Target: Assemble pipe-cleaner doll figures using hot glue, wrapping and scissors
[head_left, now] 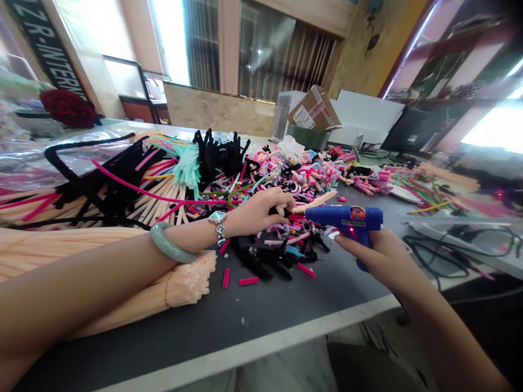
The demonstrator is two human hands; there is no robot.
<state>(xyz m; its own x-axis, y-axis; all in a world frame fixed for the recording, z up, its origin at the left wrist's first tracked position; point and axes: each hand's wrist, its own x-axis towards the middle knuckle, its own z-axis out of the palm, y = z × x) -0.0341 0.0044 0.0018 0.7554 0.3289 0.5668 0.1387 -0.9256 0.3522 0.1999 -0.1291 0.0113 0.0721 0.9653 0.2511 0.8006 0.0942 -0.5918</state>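
My right hand point(378, 251) is wrapped round the handle of a blue hot glue gun point(345, 218), whose red light glows. The gun's nozzle points left, close to the fingers of my left hand point(269, 209). Those fingers are pinched on a peach pipe cleaner piece point(281, 209), partly hidden by the fingers. A longer peach strip point(316, 202) lies just beyond the nozzle; whether it joins the held piece I cannot tell. Below my left hand are short black pipe cleaner pieces point(261, 260) and cut pink pieces point(248, 281) on the dark tabletop.
A thick peach pipe cleaner bundle point(180, 288) lies under my left forearm. Black point(220, 155) and mint bundles point(188, 166) stand behind. Small colourful pipe cleaner figures point(314, 171) are heaped farther back, near a cardboard box point(314, 111). Cables point(437, 256) trail at the right.
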